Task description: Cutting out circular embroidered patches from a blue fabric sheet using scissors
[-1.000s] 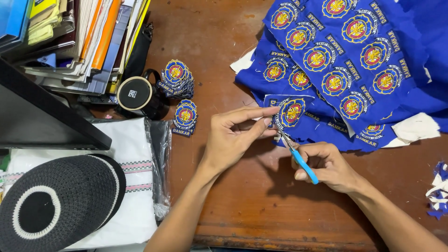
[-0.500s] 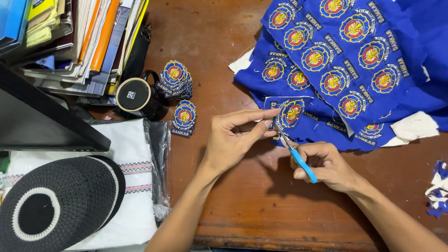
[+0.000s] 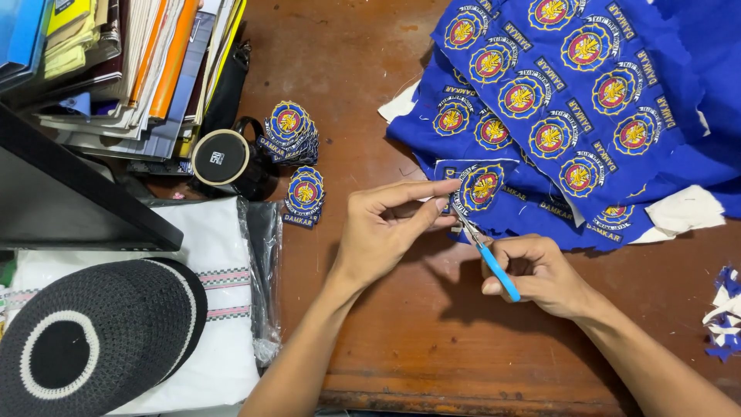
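A: R hand (image 3: 540, 274) – state?
B: Clenched on blue-handled snips (image 3: 488, 255); blades aimed at 11 o'clock, tips touching the patch (image 3: 480, 188) edge.
A: And the L hand (image 3: 386, 228)?
B: Patch is pinched between thumb and forefinger, at 2 o'clock from the palm, held just above the desk (image 3: 386, 340).
A: Nearer hand?
B: L. Patch is attached at the near edge of the blue cloth (image 3: 587, 93).

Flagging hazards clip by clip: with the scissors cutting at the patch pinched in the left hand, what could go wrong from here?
1. The scissors in the right hand work close to the left hand fingertips; a slip might nick them.
2. The blades sit at the patch border; a stray cut could clip its embroidery.
3. The blue fabric sheet lies bunched behind; it might get snipped too.
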